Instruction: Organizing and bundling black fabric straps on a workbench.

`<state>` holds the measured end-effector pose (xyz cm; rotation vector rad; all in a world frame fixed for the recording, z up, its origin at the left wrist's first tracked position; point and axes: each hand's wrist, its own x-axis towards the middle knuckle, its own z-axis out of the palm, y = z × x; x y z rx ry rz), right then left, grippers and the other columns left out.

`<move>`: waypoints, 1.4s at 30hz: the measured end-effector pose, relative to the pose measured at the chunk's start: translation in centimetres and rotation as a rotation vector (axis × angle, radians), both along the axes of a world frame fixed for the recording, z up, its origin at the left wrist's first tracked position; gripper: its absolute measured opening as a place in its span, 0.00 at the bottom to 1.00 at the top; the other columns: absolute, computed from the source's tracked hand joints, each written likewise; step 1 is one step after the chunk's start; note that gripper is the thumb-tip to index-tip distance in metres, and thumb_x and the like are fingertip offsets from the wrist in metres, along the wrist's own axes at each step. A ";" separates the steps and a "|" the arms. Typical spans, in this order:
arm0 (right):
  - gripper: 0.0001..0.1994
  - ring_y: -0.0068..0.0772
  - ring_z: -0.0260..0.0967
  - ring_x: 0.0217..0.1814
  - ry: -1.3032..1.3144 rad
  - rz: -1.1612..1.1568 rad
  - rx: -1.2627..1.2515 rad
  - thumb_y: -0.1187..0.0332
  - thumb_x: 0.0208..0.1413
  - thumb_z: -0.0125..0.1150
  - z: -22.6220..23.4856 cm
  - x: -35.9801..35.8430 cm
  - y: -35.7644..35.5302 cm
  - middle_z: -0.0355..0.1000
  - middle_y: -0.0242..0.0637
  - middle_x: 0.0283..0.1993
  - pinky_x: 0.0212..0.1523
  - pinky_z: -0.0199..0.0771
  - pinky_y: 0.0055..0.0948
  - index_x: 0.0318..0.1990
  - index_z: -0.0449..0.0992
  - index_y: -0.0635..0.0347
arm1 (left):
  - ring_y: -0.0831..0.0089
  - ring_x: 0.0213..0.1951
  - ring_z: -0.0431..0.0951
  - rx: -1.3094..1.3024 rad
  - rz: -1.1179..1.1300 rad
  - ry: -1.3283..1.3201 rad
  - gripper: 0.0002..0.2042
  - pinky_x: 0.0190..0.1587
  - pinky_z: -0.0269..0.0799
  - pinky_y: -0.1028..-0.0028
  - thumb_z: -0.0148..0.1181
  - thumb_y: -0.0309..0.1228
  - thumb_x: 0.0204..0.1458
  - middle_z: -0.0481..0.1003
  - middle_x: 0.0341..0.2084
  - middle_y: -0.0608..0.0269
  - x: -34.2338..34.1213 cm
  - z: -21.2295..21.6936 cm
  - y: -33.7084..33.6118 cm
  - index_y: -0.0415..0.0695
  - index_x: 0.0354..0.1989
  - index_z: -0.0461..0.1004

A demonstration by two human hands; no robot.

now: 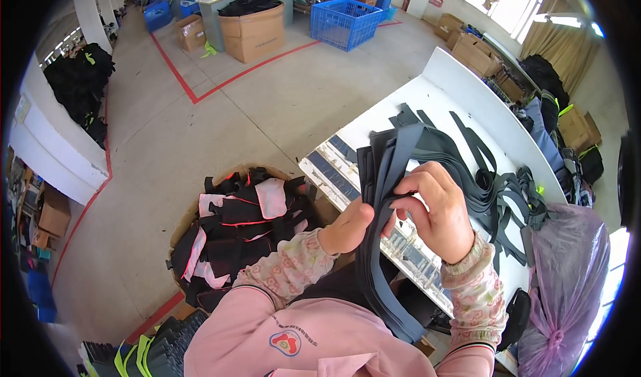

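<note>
Holding a bundle (390, 153) of dark grey straps in both hands, raised at the near edge of the white bench (437, 100). Gripping from the left with the left hand (347, 228), thumb pressed to the bundle, fingers mostly hidden behind it. Pinching a strap edge between thumb and forefinger of the right hand (437, 207), just across from the left, other fingers curled. Standing up above the hands with layers slightly fanned apart; hanging below them in a long curve in front of the pink shirt (334, 323).

With more straps (464, 177) heaped loosely on the bench beyond the right hand, some overlapping, some trailing toward the near edge. With a purple bag (564, 290) bulging at the right end. To the left of the bench, on the floor (220, 123), with a round bin full of black and pink pieces (234, 237). At lower left, with a dark stack (177, 343) beside yellow-green bands (137, 357). Farther off, with a carton (252, 38) topped by black cloth (248, 3), near a blue crate (346, 25).
</note>
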<state>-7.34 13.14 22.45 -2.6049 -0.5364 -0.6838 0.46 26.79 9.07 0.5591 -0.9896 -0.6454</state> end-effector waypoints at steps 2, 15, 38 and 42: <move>0.11 0.39 0.74 0.37 0.182 -0.043 0.294 0.83 0.45 0.65 0.1 -0.3 0.1 0.70 0.42 0.42 0.35 0.75 0.34 0.36 0.73 0.64 | 0.79 0.31 0.69 0.068 0.034 -0.009 0.33 0.33 0.66 0.79 0.42 0.59 0.62 0.71 0.39 0.62 -0.1 0.2 0.3 0.39 0.59 0.64; 0.12 0.25 0.67 0.41 0.147 0.139 0.640 0.87 0.46 0.63 0.3 0.7 -2.3 0.68 0.33 0.38 0.46 0.68 0.23 0.36 0.71 0.62 | 0.80 0.35 0.73 0.096 0.036 0.135 0.32 0.40 0.72 0.77 0.49 0.55 0.62 0.74 0.39 0.63 -0.9 1.5 0.4 0.36 0.61 0.64; 0.07 0.33 0.70 0.46 0.026 0.473 0.887 0.74 0.58 0.61 -0.5 1.1 -3.5 0.70 0.46 0.45 0.47 0.74 0.29 0.40 0.68 0.60 | 0.70 0.40 0.77 0.089 0.020 0.163 0.38 0.42 0.73 0.70 0.46 0.60 0.59 0.73 0.45 0.56 -1.4 2.1 0.2 0.36 0.64 0.57; 0.07 0.33 0.71 0.46 0.063 0.375 0.890 0.77 0.58 0.61 -0.4 0.8 -2.3 0.69 0.44 0.45 0.47 0.73 0.28 0.40 0.68 0.60 | 0.75 0.39 0.76 0.047 0.078 0.138 0.30 0.42 0.73 0.75 0.41 0.53 0.65 0.73 0.44 0.59 -1.5 1.6 -0.3 0.35 0.60 0.62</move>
